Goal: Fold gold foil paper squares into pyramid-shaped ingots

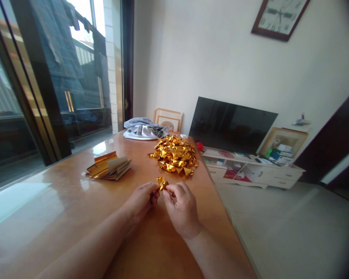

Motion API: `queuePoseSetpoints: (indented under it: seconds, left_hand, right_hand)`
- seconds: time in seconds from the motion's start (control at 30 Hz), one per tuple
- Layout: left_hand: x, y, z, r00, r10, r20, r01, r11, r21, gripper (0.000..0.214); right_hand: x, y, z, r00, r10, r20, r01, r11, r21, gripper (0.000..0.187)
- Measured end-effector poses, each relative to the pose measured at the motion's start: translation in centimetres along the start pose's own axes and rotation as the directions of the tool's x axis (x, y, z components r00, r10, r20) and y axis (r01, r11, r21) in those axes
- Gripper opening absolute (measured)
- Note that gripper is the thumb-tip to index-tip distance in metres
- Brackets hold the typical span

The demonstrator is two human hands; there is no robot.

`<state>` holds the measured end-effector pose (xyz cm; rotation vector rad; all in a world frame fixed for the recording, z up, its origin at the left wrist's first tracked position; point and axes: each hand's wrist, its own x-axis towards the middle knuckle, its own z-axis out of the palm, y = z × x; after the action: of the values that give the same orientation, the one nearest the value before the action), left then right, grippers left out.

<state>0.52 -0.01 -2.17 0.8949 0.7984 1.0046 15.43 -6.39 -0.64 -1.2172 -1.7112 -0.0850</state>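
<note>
My left hand point(141, 201) and my right hand point(182, 207) meet over the wooden table point(61, 224), both pinched on a small folded gold foil piece point(162, 182). Just beyond them lies a heap of several folded gold foil pieces point(176, 155). A stack of flat gold foil sheets point(109, 166) rests to the left of my hands, with its top sheets curled up.
A grey bundle of cloth point(144, 130) lies at the table's far end, beside a framed picture point(168, 118). The table's right edge drops to a tiled floor. A dark TV point(231, 124) stands on a low white cabinet point(250, 170). Glass doors run along the left.
</note>
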Motion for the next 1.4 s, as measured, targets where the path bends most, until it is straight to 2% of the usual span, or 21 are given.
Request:
queuePoseSetpoints:
  seconds: [0.37, 0.67, 0.93, 1.1, 1.23, 1.4]
  left_hand:
    - [0.2, -0.2, -0.1, 1.0, -0.002, -0.014, 0.002, 1.0, -0.014, 0.019]
    - [0.4, -0.3, -0.1, 1.0, -0.019, -0.006, 0.019, 1.0, -0.02, 0.022]
    - [0.1, 0.0, 0.1, 1.0, -0.006, -0.009, 0.006, 1.0, -0.002, 0.02]
    - [-0.1, 0.3, 0.2, 0.999, -0.023, -0.035, 0.024, 1.0, 0.012, 0.017]
    - [-0.3, 0.5, 0.3, 0.998, -0.038, -0.056, 0.04, 0.999, 0.03, 0.016]
    - [-0.5, 0.8, 0.5, 0.997, -0.041, -0.063, 0.043, 0.998, 0.034, 0.014]
  right_hand:
    - [0.4, -0.6, -0.1, 0.997, -0.072, 0.0, 0.072, 0.99, -0.125, 0.013]
    - [0.0, -0.3, 0.3, 1.0, -0.013, 0.022, 0.012, 0.999, 0.043, 0.009]
    - [0.3, -0.3, -0.1, 0.999, 0.012, 0.043, -0.015, 0.996, 0.09, 0.007]
    - [0.2, 0.1, -0.2, 0.992, 0.121, 0.034, -0.125, 0.978, 0.17, 0.003]
    - [0.1, 0.5, -0.2, 0.987, 0.15, 0.064, -0.161, 0.962, 0.219, 0.012]
    - [0.1, 0.8, -0.2, 0.99, 0.095, 0.1, -0.117, 0.963, 0.241, 0.032]
